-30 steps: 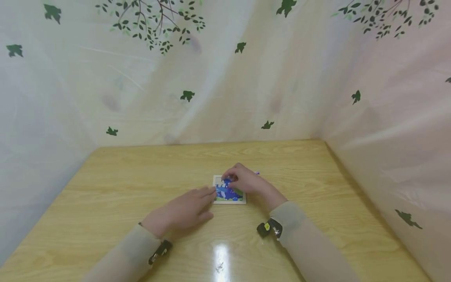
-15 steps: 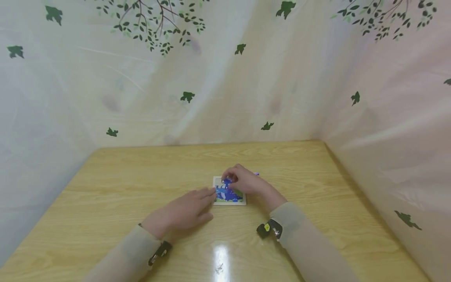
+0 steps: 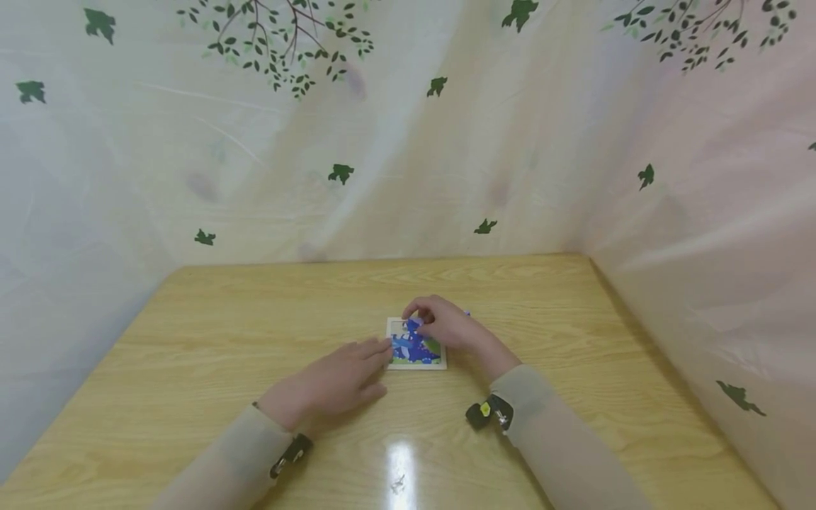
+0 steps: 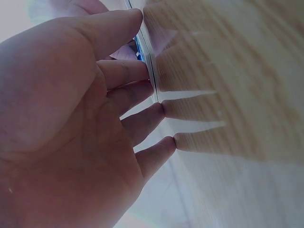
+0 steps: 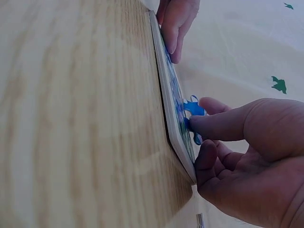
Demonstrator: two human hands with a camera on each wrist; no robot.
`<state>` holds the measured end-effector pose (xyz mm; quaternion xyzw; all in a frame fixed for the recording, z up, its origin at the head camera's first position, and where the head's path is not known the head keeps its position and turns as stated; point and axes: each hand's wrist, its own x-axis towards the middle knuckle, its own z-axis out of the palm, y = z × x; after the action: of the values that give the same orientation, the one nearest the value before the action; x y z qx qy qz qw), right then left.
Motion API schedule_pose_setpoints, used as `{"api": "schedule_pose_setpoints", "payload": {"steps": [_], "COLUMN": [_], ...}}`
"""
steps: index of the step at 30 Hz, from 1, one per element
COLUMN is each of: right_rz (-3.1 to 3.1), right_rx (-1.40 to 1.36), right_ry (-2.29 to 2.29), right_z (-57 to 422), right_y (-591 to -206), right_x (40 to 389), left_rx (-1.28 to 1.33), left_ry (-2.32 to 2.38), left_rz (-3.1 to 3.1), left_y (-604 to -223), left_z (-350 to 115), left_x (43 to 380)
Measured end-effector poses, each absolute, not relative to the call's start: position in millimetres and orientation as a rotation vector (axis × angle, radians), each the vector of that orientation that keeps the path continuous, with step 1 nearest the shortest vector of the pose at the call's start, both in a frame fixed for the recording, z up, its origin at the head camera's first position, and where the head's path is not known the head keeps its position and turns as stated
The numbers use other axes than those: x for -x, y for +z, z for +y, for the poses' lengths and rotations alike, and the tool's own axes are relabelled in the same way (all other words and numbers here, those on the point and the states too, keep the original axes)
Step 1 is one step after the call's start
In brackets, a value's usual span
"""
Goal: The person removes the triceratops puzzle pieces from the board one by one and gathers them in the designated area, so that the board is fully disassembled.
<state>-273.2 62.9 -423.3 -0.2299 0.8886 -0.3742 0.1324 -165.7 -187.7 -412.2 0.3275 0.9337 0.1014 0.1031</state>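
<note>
A jigsaw puzzle (image 3: 416, 352) with a blue dinosaur picture lies in a white frame (image 3: 417, 367) on the table. My right hand (image 3: 446, 326) is over its far right part, thumb and fingers pinching a blue jigsaw piece (image 5: 194, 107). In the right wrist view this piece stands tilted up from the puzzle's surface, partly hidden by the thumb. My left hand (image 3: 334, 377) lies at the frame's left side with fingers nearly straight. Its fingertips touch the frame's edge and the tabletop in the left wrist view (image 4: 71, 109).
A small purple thing (image 3: 467, 313) shows behind my right hand, mostly hidden. The wooden table (image 3: 255, 312) meets a pale leaf-printed cloth (image 3: 382, 212) at the back and sides. Cameras are strapped to both wrists, the right one (image 3: 487, 412) near the table.
My right index finger has lifted slightly away from the thumb, and the blue piece has shifted a little. My left hand stays at the frame's left side.
</note>
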Motion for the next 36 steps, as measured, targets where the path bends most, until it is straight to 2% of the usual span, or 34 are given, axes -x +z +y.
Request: {"api": "schedule_pose_setpoints", "payload": {"steps": [25,36], "right_rz": [2.479,2.594], "right_rx": [0.613,0.466], "right_ry": [-1.284,-1.391], "right_z": [73.9,108.3], "right_y": [-418.1,-408.5], "right_x": [278.4,283.9], "left_rx": [-0.942,-0.945], "left_ry": [0.293,0.305], "left_rz": [2.769,2.766], "left_y": [-412.5,-411.6], "left_z": [-187.9,-188.5], "left_x": [162.1,160.8]}}
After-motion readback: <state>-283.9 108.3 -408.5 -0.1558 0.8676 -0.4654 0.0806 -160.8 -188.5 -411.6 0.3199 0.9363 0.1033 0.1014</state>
